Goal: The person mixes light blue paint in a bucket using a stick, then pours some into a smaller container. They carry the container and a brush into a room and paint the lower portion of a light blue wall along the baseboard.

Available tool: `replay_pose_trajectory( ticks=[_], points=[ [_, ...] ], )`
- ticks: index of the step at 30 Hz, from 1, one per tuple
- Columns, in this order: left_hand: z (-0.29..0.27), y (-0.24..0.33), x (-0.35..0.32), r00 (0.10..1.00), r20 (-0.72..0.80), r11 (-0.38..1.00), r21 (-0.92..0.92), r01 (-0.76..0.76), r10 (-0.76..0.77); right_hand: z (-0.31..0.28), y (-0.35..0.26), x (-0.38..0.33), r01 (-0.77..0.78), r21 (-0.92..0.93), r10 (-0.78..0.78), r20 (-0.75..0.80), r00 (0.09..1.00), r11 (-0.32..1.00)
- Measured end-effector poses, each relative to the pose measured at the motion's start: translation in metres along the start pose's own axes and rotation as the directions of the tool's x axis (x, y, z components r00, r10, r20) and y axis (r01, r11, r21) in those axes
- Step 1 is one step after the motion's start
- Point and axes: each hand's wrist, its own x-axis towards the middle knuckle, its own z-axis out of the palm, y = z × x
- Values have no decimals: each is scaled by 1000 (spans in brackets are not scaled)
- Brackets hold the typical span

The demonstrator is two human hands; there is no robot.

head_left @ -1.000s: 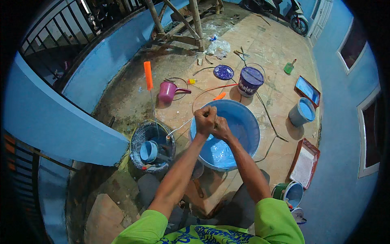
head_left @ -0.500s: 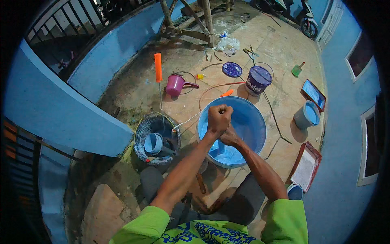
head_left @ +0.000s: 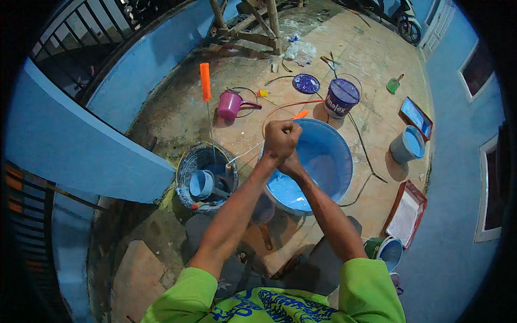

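Both my hands are closed one above the other over the left side of a large blue tub (head_left: 347,145) with light blue paint (head_left: 291,191) in its bottom. My left hand (head_left: 282,141) is on top, its fingers curled into a fist. Just beneath it is my right hand (head_left: 291,164), partly covered by the left and by its wrist. Whatever the two hands grip is hidden behind them. To the left stands a dark, paint-smeared bucket (head_left: 186,167); in it are a light blue dipper (head_left: 201,184) and an orange-handled paint roller (head_left: 205,82).
Beyond the tub are a pink dipper (head_left: 230,105), a purple paint pail (head_left: 342,98) and its lid (head_left: 306,83). On the right stand a grey paint bucket (head_left: 405,146) and red-rimmed roller trays (head_left: 391,207). A blue wall (head_left: 458,177) bounds that side; a wooden trestle (head_left: 247,37) stands far back.
My two stacked hands have moved left and slightly up, toward the tub's left rim. A light blue piece that showed in the paint below them is no longer visible.
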Motion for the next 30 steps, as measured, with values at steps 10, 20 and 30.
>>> replay_pose_trajectory(
  ticks=[10, 20, 30],
  points=[
    [24, -14, -24, 954, 46, 820, -499, 280, -298, -61, -45, -23, -140, -396, 236, 206, 950, 908],
    [3, -13, 0, 997, -67, 996, -85, 25, -31, -12, -15, 4, 32, -148, -38, -40, 999, 989],
    [23, -4, -23, 916, 37, 861, -325, 390, -400, -48, -38, -34, -22, -184, 59, 200, 978, 983]
  ],
)
